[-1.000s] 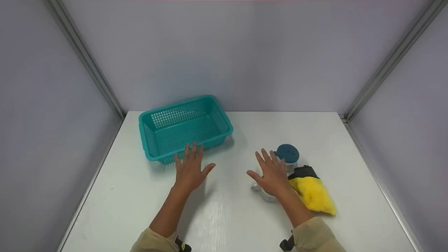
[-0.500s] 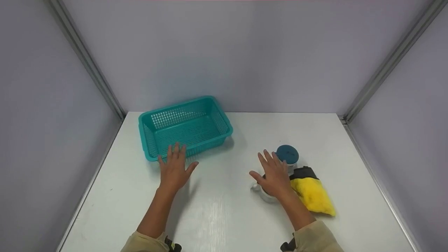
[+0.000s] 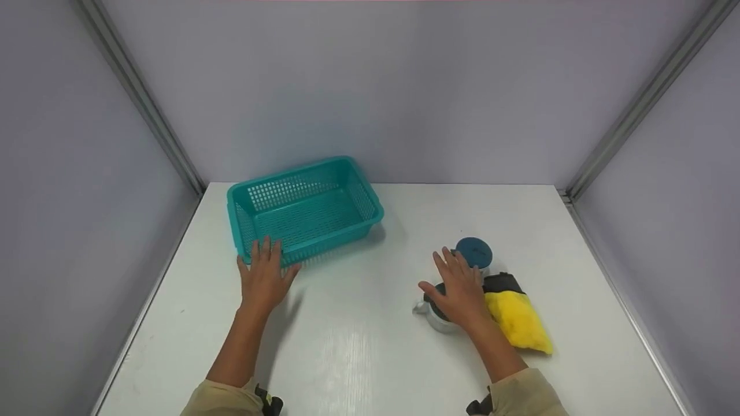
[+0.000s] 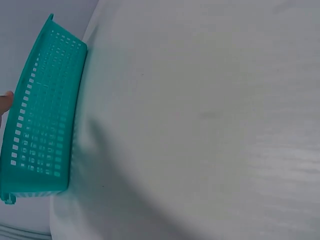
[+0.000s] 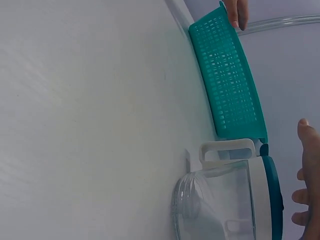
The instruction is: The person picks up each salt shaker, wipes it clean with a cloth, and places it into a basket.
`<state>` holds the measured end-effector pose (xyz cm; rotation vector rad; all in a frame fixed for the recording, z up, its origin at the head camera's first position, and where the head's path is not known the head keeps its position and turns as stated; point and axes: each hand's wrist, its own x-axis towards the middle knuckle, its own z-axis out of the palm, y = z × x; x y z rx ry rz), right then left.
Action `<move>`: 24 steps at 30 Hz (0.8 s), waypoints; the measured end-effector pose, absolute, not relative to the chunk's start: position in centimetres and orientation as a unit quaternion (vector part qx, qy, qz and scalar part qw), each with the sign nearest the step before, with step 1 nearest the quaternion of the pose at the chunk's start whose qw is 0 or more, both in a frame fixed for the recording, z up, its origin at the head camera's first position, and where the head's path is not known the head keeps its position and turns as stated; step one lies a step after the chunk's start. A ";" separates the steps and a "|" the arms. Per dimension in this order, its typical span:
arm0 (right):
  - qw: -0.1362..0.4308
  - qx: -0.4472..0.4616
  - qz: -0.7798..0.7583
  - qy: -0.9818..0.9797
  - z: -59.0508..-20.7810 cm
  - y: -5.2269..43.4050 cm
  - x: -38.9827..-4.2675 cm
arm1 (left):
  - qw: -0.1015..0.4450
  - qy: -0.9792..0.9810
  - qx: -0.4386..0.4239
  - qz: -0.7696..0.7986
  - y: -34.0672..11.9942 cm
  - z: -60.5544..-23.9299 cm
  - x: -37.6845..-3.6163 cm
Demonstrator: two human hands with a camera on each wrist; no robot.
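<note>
In the head view, one teal perforated plastic basket (image 3: pixel 329 240) lies lengthwise left to right, right end angled back; two round dark-lidded jars (image 3: pixel 474 252); one yellow-and-black fuzzy pouch (image 3: pixel 519 318). Left hand (image 3: pixel 263 283), fingers spread, at the basket's near-left rim; right hand (image 3: pixel 461 293), fingers apart, over the nearer jar (image 3: pixel 443 325). Left wrist: basket, one fingertip (image 4: pixel 8 98). Right wrist: white handle (image 5: pixel 227 145) points basketward.

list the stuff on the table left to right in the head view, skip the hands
Teal basket → nearer lidded container, partly hidden by the right hand → farther blue-lidded container → yellow-and-black soft item.
</note>
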<state>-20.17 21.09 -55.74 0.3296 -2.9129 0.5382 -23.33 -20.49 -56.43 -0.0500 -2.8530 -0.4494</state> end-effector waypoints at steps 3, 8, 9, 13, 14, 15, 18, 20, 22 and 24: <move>0.080 0.109 0.180 -0.974 -55.6 21.4 -20.1 | 0.122 -0.981 -0.011 -0.152 -21.2 -56.7 -23.4; 0.083 0.108 0.181 -0.974 -55.8 21.7 -19.9 | 0.116 -0.981 0.002 -0.156 -22.3 -57.0 -23.7; 0.083 0.108 0.181 -0.974 -55.8 21.8 -19.9 | 0.117 -0.981 0.004 -0.156 -22.4 -57.0 -23.7; 0.079 0.110 0.178 -0.975 -56.0 21.7 -19.8 | 0.133 -0.980 0.013 -0.145 -22.9 -57.2 -23.8; 0.080 0.111 0.178 -0.974 -56.0 21.7 -19.7 | 0.142 -0.980 0.015 -0.141 -22.9 -57.2 -23.8; 0.081 0.112 0.178 -0.974 -56.0 21.6 -19.7 | 0.152 -0.979 0.017 -0.137 -22.9 -57.3 -23.8; 0.085 0.117 0.184 -0.972 -56.0 21.2 -19.7 | 0.183 -0.975 0.019 -0.128 -22.9 -57.3 -23.8; 0.087 0.120 0.188 -0.971 -55.9 21.0 -19.8 | 0.203 -0.970 0.020 -0.129 -22.9 -57.2 -23.8; 0.088 0.124 0.193 -0.969 -55.8 20.7 -19.8 | 0.221 -0.966 0.017 -0.130 -22.8 -57.1 -23.7; 0.089 0.128 0.192 -0.969 -55.7 20.3 -19.9 | 0.235 -0.963 0.012 -0.132 -22.7 -57.0 -23.6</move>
